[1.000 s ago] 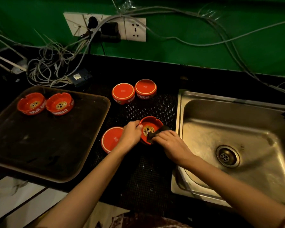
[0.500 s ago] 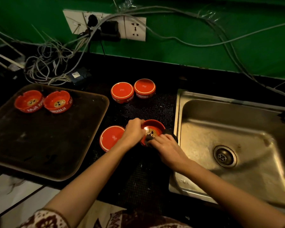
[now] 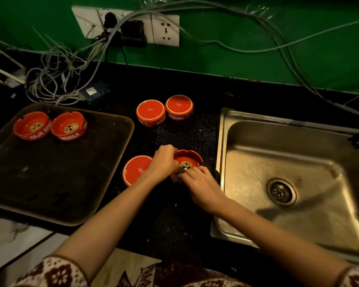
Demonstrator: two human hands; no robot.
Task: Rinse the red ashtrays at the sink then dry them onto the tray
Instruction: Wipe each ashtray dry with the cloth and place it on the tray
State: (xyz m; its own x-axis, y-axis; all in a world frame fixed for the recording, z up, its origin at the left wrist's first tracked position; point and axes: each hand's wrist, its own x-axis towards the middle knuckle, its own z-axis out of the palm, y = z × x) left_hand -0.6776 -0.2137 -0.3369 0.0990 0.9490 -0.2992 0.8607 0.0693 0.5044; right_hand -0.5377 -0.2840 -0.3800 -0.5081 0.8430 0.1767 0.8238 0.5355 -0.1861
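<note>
Ashtrays, red, six in view; one is being dried. Stainless sink (image 3: 298,141) on your right: no water is running in the basin. Brown tray (image 3: 50,183) on your left carries two upright ashtrays (image 3: 31,125) (image 3: 68,125), side by side at its far corner. Black dotted mat (image 3: 174,224) between tray and sink holds the rest: three inverted ashtrays (image 3: 150,112) (image 3: 179,106) (image 3: 136,169) and the ashtray in hand (image 3: 188,160), upright, just beside the sink rim. Your left hand (image 3: 163,162) grips its left rim, fingers curled over the edge. Your right hand (image 3: 201,185) holds a dark cloth (image 3: 210,169) against the near wall.

Recommendation: keep the left grip firm so the glazed piece cannot spin. Work the cloth round the bowl and into each rim notch, then wipe the underside before traying.
</note>
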